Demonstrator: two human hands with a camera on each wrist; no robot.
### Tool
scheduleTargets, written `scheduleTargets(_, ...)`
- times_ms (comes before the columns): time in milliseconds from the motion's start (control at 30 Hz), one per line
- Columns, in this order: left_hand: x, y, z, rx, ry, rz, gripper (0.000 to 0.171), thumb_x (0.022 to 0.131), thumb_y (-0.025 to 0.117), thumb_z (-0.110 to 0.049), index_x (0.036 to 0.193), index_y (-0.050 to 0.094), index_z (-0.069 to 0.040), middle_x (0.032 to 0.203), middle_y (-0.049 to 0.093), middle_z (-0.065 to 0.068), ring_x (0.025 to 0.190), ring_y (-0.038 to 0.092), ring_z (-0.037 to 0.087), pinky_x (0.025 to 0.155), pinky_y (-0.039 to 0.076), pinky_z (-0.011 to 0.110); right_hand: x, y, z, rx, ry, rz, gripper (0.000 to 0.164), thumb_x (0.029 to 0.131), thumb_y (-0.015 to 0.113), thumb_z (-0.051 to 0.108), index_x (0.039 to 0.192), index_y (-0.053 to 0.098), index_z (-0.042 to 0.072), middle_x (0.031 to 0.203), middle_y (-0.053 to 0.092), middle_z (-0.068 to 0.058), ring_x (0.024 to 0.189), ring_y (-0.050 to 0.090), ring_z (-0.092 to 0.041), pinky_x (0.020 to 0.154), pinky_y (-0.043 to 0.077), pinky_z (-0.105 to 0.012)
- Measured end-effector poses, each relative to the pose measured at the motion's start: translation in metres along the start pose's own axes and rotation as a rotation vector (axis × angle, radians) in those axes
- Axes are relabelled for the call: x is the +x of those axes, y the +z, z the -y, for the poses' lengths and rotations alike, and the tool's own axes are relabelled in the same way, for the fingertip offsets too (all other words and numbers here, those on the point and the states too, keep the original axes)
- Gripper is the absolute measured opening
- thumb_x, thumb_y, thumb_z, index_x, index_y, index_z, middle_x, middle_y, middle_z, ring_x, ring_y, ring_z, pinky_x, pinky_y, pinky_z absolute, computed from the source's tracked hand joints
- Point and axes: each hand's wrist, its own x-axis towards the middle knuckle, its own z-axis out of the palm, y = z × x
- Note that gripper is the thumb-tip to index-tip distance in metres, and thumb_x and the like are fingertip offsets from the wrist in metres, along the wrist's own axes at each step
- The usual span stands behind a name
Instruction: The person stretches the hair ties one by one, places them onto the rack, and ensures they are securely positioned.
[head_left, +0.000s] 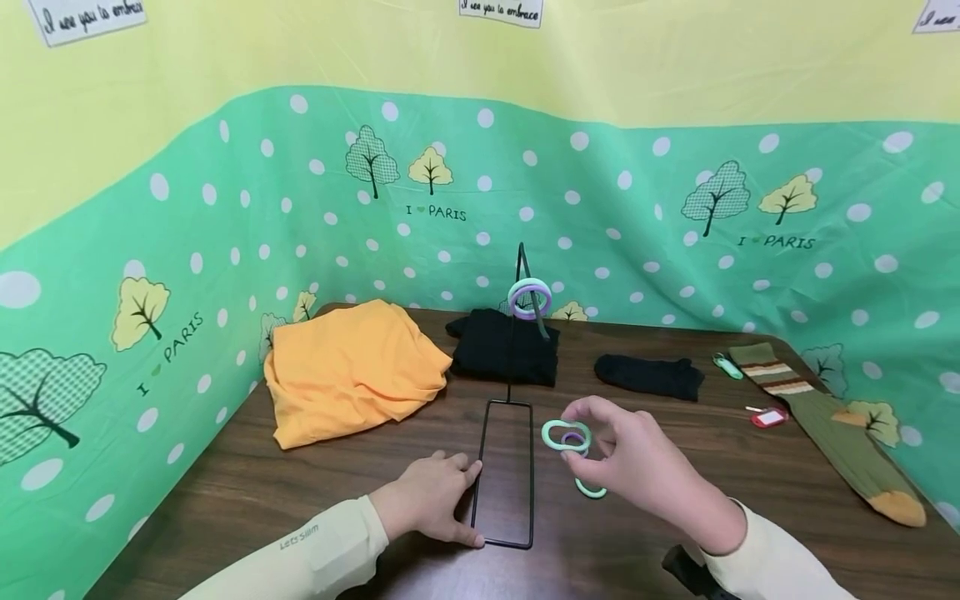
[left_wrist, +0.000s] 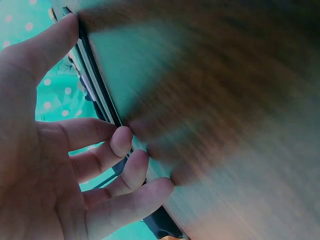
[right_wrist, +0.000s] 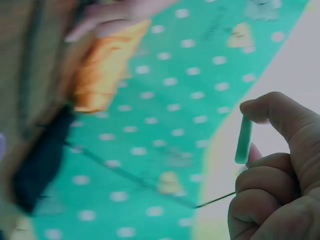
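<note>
A black wire stand (head_left: 532, 475) has a rectangular base on the table and an upright with a bent arm on top. My left hand (head_left: 431, 497) rests at the base's left side, thumb at the near corner and fingertips along the wire (left_wrist: 102, 95). My right hand (head_left: 637, 450) pinches a mint green ring (head_left: 547, 437) between thumb and index finger, right of the base; the ring looks squeezed. Its edge shows as a green bar in the right wrist view. A mint ring (head_left: 512, 292) and a purple ring hang on the stand's arm. Another mint ring (head_left: 591, 492) shows below my right hand, partly hidden.
Orange cloth (head_left: 360, 367) lies at the left, folded black cloth (head_left: 498, 346) behind the stand. To the right are a black sock (head_left: 648, 377), a green key tag (head_left: 727, 366), a red key tag (head_left: 769, 417) and a long striped olive sock (head_left: 832, 433). Patterned curtain surrounds the table.
</note>
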Motion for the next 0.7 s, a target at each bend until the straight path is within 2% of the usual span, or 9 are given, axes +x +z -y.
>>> scheduleTargets(100,0.0,0.0,0.0,0.002,0.002,-0.003,0.095,0.067,0.056,-0.078,0.137,0.047,-0.014,0.121,0.056,0.001,0.096,0.056,0.024,0.079,0.05,0.033,0.0,-0.01,0.019,-0.039,-0.254,-0.185,0.038,0.066,0.076,0.006,0.097,0.058,0.017,0.046,0.027,0.016,0.043,0.018,0.01,0.04,0.02,-0.011)
scheduleTargets(200,0.0,0.001,0.0,0.002,0.003,-0.008,0.095,0.067,0.056,-0.077,0.137,0.047,-0.014,0.12,0.056,0.001,0.094,0.056,0.023,0.078,0.05,0.032,0.002,-0.018,0.03,-0.082,-0.456,-0.343,0.025,0.075,0.071,0.018,0.097,0.06,0.012,0.047,0.025,0.012,0.043,0.016,0.006,0.04,0.016,-0.008)
scheduleTargets(300,0.001,0.0,0.0,0.003,0.003,-0.011,0.095,0.067,0.056,-0.077,0.137,0.046,-0.014,0.121,0.056,0.001,0.094,0.056,0.023,0.078,0.05,0.032,0.009,-0.021,0.029,-0.134,-0.6,-0.486,0.028,0.081,0.064,0.029,0.099,0.063,0.007,0.049,0.023,0.013,0.042,0.013,0.004,0.041,0.013,-0.008)
scheduleTargets(400,0.001,0.0,0.0,0.007,0.005,-0.006,0.095,0.067,0.056,-0.077,0.137,0.046,-0.014,0.122,0.056,0.001,0.095,0.057,0.024,0.078,0.05,0.033,0.02,-0.023,0.023,-0.19,-0.672,-0.602,0.034,0.075,0.069,0.025,0.102,0.066,0.006,0.052,0.02,0.015,0.044,0.01,0.004,0.042,0.011,-0.01)
scheduleTargets(500,0.002,-0.001,0.0,0.01,0.007,0.002,0.095,0.068,0.055,-0.077,0.138,0.046,-0.014,0.123,0.055,0.001,0.096,0.057,0.025,0.08,0.05,0.033,0.033,-0.026,0.025,-0.246,-0.683,-0.674,0.036,0.07,0.07,0.023,0.102,0.067,0.008,0.052,0.019,0.015,0.045,0.009,0.004,0.041,0.01,-0.012)
scheduleTargets(600,0.002,-0.001,0.0,0.011,0.009,0.01,0.095,0.068,0.055,-0.077,0.138,0.045,-0.015,0.123,0.055,0.002,0.097,0.057,0.025,0.081,0.05,0.033,0.047,-0.03,0.037,-0.271,-0.637,-0.668,0.031,0.073,0.067,0.023,0.1,0.065,0.008,0.049,0.02,0.012,0.043,0.01,0.002,0.038,0.012,-0.015)
scheduleTargets(700,0.002,-0.002,0.0,0.01,0.004,0.015,0.095,0.068,0.056,-0.077,0.138,0.045,-0.014,0.124,0.055,0.002,0.098,0.057,0.025,0.081,0.05,0.033,0.061,-0.034,0.047,-0.293,-0.548,-0.61,0.032,0.073,0.069,0.018,0.102,0.061,0.007,0.047,0.022,0.009,0.04,0.012,0.0,0.037,0.015,-0.017)
